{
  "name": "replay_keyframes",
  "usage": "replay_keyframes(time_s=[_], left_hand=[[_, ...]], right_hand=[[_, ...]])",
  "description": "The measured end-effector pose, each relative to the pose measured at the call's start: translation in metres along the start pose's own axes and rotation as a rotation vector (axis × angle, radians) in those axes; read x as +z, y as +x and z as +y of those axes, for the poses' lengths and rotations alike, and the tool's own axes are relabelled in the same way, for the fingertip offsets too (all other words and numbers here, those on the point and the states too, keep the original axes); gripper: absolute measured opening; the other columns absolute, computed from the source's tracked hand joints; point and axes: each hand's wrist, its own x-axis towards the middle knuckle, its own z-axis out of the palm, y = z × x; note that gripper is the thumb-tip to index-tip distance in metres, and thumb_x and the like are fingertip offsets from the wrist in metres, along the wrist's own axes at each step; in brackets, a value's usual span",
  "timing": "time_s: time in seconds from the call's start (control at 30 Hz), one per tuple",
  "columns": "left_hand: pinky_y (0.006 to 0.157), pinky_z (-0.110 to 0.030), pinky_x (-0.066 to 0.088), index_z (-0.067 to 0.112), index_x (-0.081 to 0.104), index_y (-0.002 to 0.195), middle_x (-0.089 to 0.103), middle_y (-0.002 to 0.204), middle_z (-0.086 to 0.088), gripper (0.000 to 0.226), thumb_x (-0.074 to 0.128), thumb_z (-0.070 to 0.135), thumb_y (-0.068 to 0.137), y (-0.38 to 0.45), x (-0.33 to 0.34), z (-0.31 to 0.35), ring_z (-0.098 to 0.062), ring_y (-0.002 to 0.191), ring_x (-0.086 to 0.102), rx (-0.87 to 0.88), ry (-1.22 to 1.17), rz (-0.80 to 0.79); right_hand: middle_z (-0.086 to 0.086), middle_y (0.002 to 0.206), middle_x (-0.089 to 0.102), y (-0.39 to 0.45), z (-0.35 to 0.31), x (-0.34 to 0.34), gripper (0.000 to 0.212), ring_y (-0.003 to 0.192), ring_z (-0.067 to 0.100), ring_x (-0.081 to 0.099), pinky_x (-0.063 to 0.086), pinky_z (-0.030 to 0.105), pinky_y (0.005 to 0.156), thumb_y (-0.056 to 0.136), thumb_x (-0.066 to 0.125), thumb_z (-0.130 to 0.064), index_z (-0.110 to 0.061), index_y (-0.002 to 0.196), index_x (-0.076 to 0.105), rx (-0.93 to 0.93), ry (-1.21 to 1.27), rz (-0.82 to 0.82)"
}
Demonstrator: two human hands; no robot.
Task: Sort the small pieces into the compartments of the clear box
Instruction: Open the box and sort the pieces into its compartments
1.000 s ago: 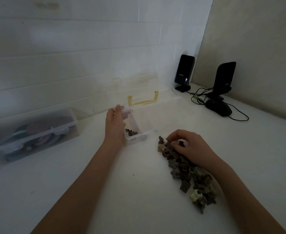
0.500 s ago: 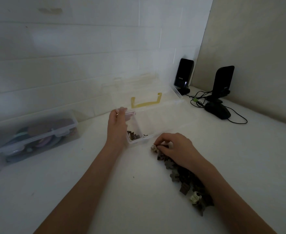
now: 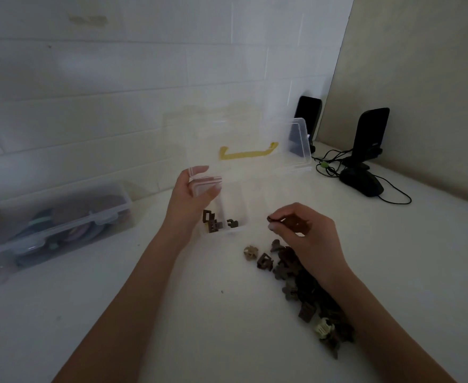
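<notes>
Clear box (image 3: pixel 254 194): lid up, on table by wall | left hand (image 3: pixel 192 197): grips its left corner | right hand (image 3: pixel 304 233): pinches brown piece (image 3: pixel 293 223) beside box | loose pieces (image 3: pixel 304 283): heaped under right wrist

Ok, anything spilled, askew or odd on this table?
Nothing stands out. The small pieces lie heaped beside the clear box, whose lid stands open; the right hand pinches one piece.

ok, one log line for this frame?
left hand: grips clear box corner | right hand: pinches brown piece above pile | some pieces in near-left compartment
</notes>
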Motion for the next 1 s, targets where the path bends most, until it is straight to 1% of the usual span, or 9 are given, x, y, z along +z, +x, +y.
replay_keyframes(time_s=[0.2, 0.3, 0.4, 0.47, 0.57, 0.63, 0.73, 0.87, 1.0], left_hand=[[0.074, -0.018, 0.048, 0.023, 0.060, 0.108, 0.069, 0.092, 0.011, 0.037, 0.075, 0.015, 0.075, 0.001, -0.008, 0.000, -0.001, 0.081, 0.064, 0.016, 0.001, -0.002], [0.068, -0.015, 0.048, 0.020, 0.060, 0.111, 0.068, 0.093, 0.009, 0.039, 0.075, 0.015, 0.076, 0.001, -0.007, -0.001, 0.001, 0.078, 0.064, 0.001, -0.004, 0.004], [0.069, -0.016, 0.048, 0.022, 0.061, 0.110, 0.069, 0.092, 0.011, 0.037, 0.075, 0.016, 0.077, 0.002, -0.008, -0.002, 0.000, 0.080, 0.064, -0.005, 0.002, 0.006], [0.071, -0.018, 0.048, 0.023, 0.061, 0.109, 0.070, 0.093, 0.011, 0.036, 0.076, 0.018, 0.076, 0.002, -0.008, -0.002, -0.001, 0.082, 0.065, -0.008, 0.009, 0.008], [0.075, -0.024, 0.050, 0.025, 0.062, 0.105, 0.071, 0.086, 0.016, 0.032, 0.076, 0.018, 0.077, 0.005, -0.010, -0.002, -0.002, 0.082, 0.064, -0.022, -0.002, 0.033], [0.080, -0.030, 0.050, 0.027, 0.062, 0.102, 0.071, 0.086, 0.015, 0.029, 0.075, 0.017, 0.078, 0.007, -0.011, -0.003, -0.005, 0.083, 0.063, -0.045, -0.017, 0.057], [0.081, -0.033, 0.049, 0.029, 0.062, 0.099, 0.069, 0.092, 0.008, 0.028, 0.074, 0.015, 0.078, 0.008, -0.011, -0.005, -0.007, 0.083, 0.062, -0.055, -0.035, 0.081], [0.084, -0.035, 0.050, 0.031, 0.062, 0.098, 0.068, 0.098, 0.004, 0.028, 0.074, 0.016, 0.078, 0.008, -0.011, -0.004, -0.009, 0.087, 0.062, -0.059, -0.017, 0.092], [0.084, -0.035, 0.050, 0.031, 0.062, 0.099, 0.068, 0.098, 0.004, 0.029, 0.075, 0.016, 0.078, 0.008, -0.012, -0.004, -0.009, 0.088, 0.062, -0.062, -0.015, 0.093]], right_hand=[[-0.014, 0.090, 0.071, 0.010, -0.005, 0.005, 0.027, 0.080, 0.003, 0.067, 0.051, 0.013, 0.075, 0.084, 0.065, -0.001, -0.026, 0.091, 0.071, -0.041, -0.051, -0.009], [-0.021, 0.085, 0.068, 0.021, -0.009, 0.014, 0.018, 0.076, 0.005, 0.061, 0.048, 0.012, 0.072, 0.082, 0.068, -0.011, -0.028, 0.088, 0.069, -0.117, -0.165, -0.007], [-0.017, 0.089, 0.065, 0.030, -0.005, 0.022, 0.012, 0.083, 0.001, 0.047, 0.042, 0.016, 0.071, 0.084, 0.068, -0.022, -0.028, 0.094, 0.068, -0.154, -0.392, -0.030], [-0.014, 0.094, 0.060, 0.032, 0.000, 0.021, 0.012, 0.087, -0.001, 0.044, 0.039, 0.011, 0.071, 0.085, 0.067, -0.026, -0.028, 0.096, 0.069, -0.150, -0.407, -0.019], [-0.015, 0.078, 0.057, 0.030, 0.003, 0.005, 0.003, 0.073, 0.001, 0.049, 0.037, 0.008, 0.061, 0.084, 0.063, -0.034, -0.032, 0.082, 0.063, -0.126, -0.351, 0.045], [-0.012, 0.066, 0.059, 0.027, 0.006, -0.009, 0.007, 0.061, 0.005, 0.051, 0.041, 0.012, 0.055, 0.083, 0.063, -0.036, -0.033, 0.077, 0.063, -0.077, -0.333, -0.051], [-0.013, 0.073, 0.064, 0.026, 0.010, -0.021, 0.008, 0.063, 0.005, 0.054, 0.044, 0.017, 0.059, 0.083, 0.067, -0.030, -0.038, 0.085, 0.070, 0.026, -0.416, -0.315], [-0.017, 0.087, 0.062, 0.029, 0.016, -0.021, 0.018, 0.072, 0.002, 0.056, 0.044, 0.016, 0.067, 0.086, 0.066, -0.025, -0.033, 0.101, 0.070, 0.107, -0.521, -0.425], [-0.019, 0.083, 0.060, 0.027, 0.016, -0.016, 0.016, 0.073, 0.001, 0.054, 0.043, 0.019, 0.072, 0.086, 0.065, -0.018, -0.030, 0.094, 0.072, 0.153, -0.546, -0.498]])
